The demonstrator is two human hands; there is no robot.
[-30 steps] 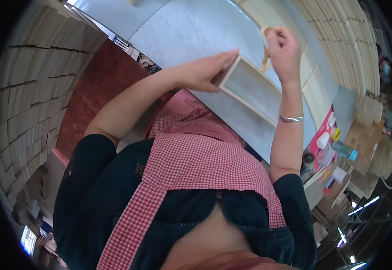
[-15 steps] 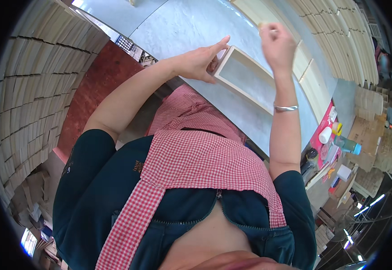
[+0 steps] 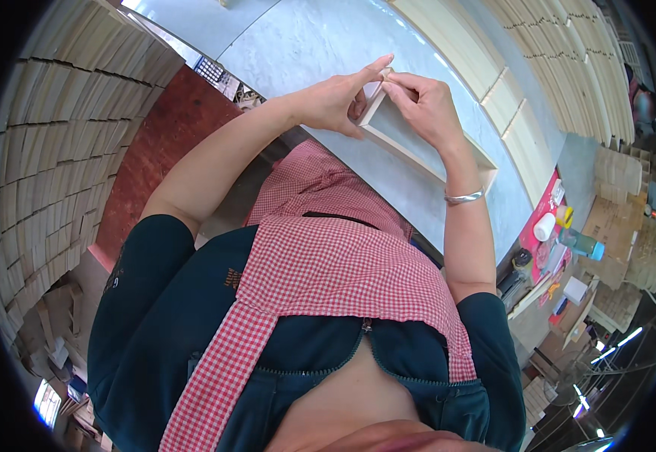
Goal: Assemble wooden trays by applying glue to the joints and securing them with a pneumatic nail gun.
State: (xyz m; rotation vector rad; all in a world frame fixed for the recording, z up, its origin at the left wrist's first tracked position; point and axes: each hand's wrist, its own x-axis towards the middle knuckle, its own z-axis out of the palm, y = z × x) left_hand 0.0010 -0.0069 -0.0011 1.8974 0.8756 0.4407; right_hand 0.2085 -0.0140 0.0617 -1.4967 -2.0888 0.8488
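Your right hand (image 3: 427,109) has come down from the upper right, where it was raised half a second ago, to the upper-left corner of the wooden frame (image 3: 403,152). Its thumb and fingers now pinch a small pale piece (image 3: 387,73) at that corner, so work seems centred there, with both your hands meeting at one end. Your left hand (image 3: 335,102) has stayed at that short end, thumb and forefinger spread wide across it; whether it grips or only braces, you cannot tell. The frame lies on the grey bench (image 3: 290,53), just above the middle of the picture.

Your right hand and forearm cover much of the frame's far long side. Your left hand's other fingers fold in behind the end, their contact hard to read. The pinched piece is mostly hidden; a pale loop showed a second ago, but its shape is lost now. Whether the frame has a floor is unclear. The bench runs off the top edge.
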